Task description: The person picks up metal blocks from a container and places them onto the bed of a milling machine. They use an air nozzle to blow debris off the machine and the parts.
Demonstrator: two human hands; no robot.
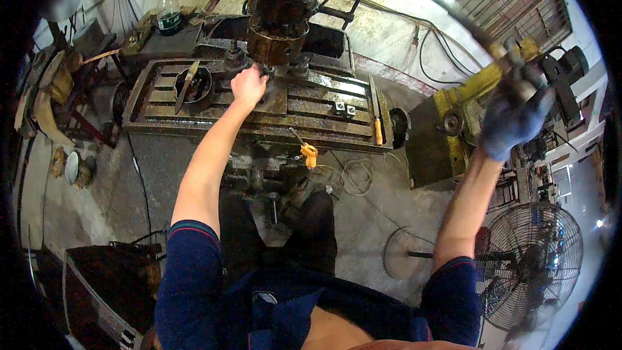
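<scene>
My bare left hand reaches to the underside of a machine's dark, rusty spindle head. Its fingers are closed on a small dark piece, mostly hidden by the hand, just above the slotted machine table. Raised far out to the right, my right hand wears a dark blue-grey glove. Motion smears it; it looks closed round a dark, blurred thing that I cannot make out.
On the table stand a round pan with a brush across it, two small metal blocks and a yellow-handled tool. A yellow pistol-shaped tool hangs at the front edge. A floor fan stands right, below a yellow-green machine.
</scene>
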